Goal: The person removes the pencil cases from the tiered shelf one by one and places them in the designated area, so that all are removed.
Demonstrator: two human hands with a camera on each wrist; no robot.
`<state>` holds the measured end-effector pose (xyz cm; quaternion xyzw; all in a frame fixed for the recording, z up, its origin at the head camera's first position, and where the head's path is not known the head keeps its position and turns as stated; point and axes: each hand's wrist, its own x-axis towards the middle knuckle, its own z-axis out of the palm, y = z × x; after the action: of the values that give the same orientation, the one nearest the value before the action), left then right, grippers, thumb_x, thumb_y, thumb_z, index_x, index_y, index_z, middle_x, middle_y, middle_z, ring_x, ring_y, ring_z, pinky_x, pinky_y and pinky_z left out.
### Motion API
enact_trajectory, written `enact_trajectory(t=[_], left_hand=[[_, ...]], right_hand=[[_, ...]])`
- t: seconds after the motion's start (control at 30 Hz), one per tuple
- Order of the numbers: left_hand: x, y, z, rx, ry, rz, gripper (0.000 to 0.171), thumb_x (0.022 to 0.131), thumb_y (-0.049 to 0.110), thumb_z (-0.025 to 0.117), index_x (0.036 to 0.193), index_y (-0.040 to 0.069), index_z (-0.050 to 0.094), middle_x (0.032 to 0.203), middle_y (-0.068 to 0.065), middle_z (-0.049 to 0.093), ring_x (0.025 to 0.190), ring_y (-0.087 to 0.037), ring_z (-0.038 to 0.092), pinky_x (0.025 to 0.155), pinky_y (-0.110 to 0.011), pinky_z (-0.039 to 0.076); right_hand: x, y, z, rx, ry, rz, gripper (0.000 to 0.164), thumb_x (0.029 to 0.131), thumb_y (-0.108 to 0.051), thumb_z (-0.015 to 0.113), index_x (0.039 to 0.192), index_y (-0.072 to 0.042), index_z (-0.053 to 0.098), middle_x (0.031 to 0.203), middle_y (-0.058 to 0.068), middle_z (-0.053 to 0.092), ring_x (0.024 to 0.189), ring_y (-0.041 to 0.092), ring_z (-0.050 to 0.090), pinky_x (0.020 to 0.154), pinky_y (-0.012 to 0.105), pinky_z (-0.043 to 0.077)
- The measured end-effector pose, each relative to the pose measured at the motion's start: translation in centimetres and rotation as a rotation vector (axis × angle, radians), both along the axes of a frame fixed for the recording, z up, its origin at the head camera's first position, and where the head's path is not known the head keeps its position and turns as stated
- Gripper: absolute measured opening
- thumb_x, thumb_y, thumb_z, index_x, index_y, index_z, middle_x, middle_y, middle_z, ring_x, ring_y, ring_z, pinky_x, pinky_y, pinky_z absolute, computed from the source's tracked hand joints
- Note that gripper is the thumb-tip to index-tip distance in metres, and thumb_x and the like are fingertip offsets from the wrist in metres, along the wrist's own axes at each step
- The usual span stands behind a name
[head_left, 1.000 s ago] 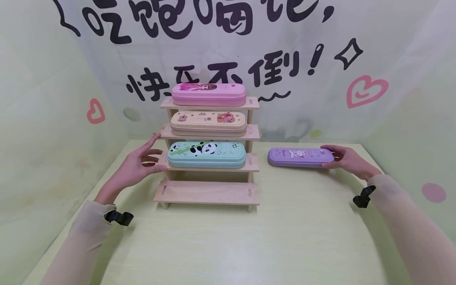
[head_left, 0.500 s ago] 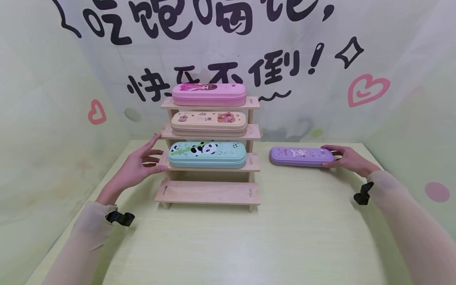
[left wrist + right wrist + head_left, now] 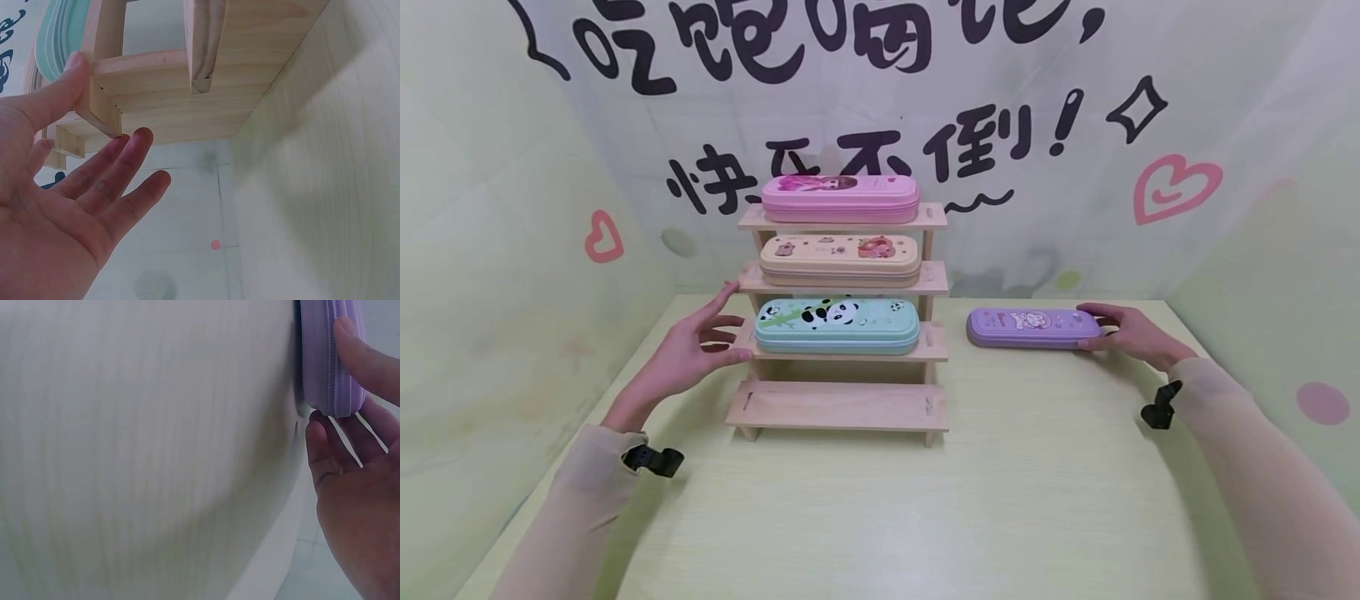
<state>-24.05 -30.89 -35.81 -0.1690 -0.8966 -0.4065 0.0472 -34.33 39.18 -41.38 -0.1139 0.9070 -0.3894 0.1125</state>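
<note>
A stepped wooden display rack point(image 3: 838, 406) stands on the table, its bottom step bare. Its upper steps hold a pink pencil case point(image 3: 842, 200), a cream pencil case point(image 3: 838, 260) and a mint panda pencil case point(image 3: 837, 327). My left hand point(image 3: 688, 346) is at the rack's left side, index fingertip at the cream case's step, thumb at the mint case's step. In the left wrist view its other fingers point(image 3: 125, 162) extend past the wood. My right hand point(image 3: 1131, 333) pinches the right end of a purple pencil case point(image 3: 1033, 328); the thumb point(image 3: 359, 353) presses near its zipper.
Behind the pale table point(image 3: 887, 517) hangs a white printed backdrop point(image 3: 1037, 233) with large black lettering. Fabric side walls point(image 3: 497, 292) close in on the left and right. Each wrist wears a black strap device point(image 3: 655, 460).
My right hand and the purple pencil case have shifted very slightly toward the back. The left hand and the rack hold their places.
</note>
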Motion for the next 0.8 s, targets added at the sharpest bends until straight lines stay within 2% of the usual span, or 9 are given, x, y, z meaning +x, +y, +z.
enact_trajectory(t=[0.13, 0.2, 0.3, 0.43, 0.6, 0.8], left_hand=[[0.0, 0.02, 0.01, 0.005, -0.003, -0.001, 0.109, 0.091, 0.016, 0.086, 0.169, 0.043, 0.015, 0.145, -0.026, 0.058, 0.121, -0.043, 0.065, 0.1, -0.051, 0.055], [0.0, 0.02, 0.01, 0.009, -0.005, -0.002, 0.109, 0.091, 0.016, 0.086, 0.169, 0.043, 0.015, 0.145, -0.026, 0.058, 0.121, -0.043, 0.065, 0.101, -0.054, 0.055], [0.01, 0.0, -0.01, 0.01, -0.008, -0.003, 0.109, 0.091, 0.016, 0.086, 0.168, 0.043, 0.015, 0.145, -0.026, 0.058, 0.121, -0.043, 0.065, 0.101, -0.056, 0.054], [0.0, 0.01, -0.02, 0.008, -0.014, -0.001, 0.109, 0.091, 0.017, 0.086, 0.168, 0.043, 0.015, 0.145, -0.027, 0.058, 0.121, -0.043, 0.065, 0.101, -0.056, 0.054], [0.01, -0.03, -0.04, 0.006, -0.013, 0.001, 0.108, 0.091, 0.018, 0.087, 0.168, 0.044, 0.015, 0.145, -0.026, 0.058, 0.122, -0.044, 0.065, 0.101, -0.057, 0.054], [0.04, -0.06, -0.06, 0.007, -0.01, 0.0, 0.109, 0.091, 0.018, 0.087, 0.168, 0.044, 0.015, 0.145, -0.026, 0.058, 0.121, -0.043, 0.065, 0.101, -0.056, 0.054]], right_hand=[[-0.21, 0.01, -0.06, 0.004, 0.002, 0.003, 0.088, 0.095, -0.021, 0.082, 0.164, 0.002, 0.032, 0.156, 0.033, 0.042, 0.14, 0.045, 0.042, 0.097, 0.021, 0.041], [-0.26, 0.0, -0.11, 0.005, 0.0, 0.005, 0.088, 0.095, -0.021, 0.082, 0.164, 0.002, 0.031, 0.156, 0.033, 0.041, 0.14, 0.045, 0.042, 0.101, 0.026, 0.042], [-0.3, -0.02, -0.2, 0.005, -0.004, 0.008, 0.088, 0.096, -0.02, 0.081, 0.164, 0.003, 0.03, 0.155, 0.034, 0.041, 0.14, 0.047, 0.042, 0.109, 0.043, 0.042], [-0.29, -0.08, -0.3, -0.006, -0.009, 0.008, 0.088, 0.096, -0.017, 0.081, 0.164, 0.004, 0.028, 0.156, 0.036, 0.038, 0.14, 0.05, 0.039, 0.115, 0.063, 0.035], [-0.33, -0.28, -0.26, -0.005, -0.008, 0.002, 0.087, 0.096, -0.014, 0.079, 0.163, 0.005, 0.028, 0.156, 0.037, 0.037, 0.141, 0.051, 0.038, 0.117, 0.067, 0.031], [-0.11, -0.41, -0.16, -0.006, -0.019, -0.002, 0.088, 0.096, -0.018, 0.08, 0.164, 0.003, 0.028, 0.157, 0.036, 0.036, 0.142, 0.052, 0.036, 0.118, 0.07, 0.029]])
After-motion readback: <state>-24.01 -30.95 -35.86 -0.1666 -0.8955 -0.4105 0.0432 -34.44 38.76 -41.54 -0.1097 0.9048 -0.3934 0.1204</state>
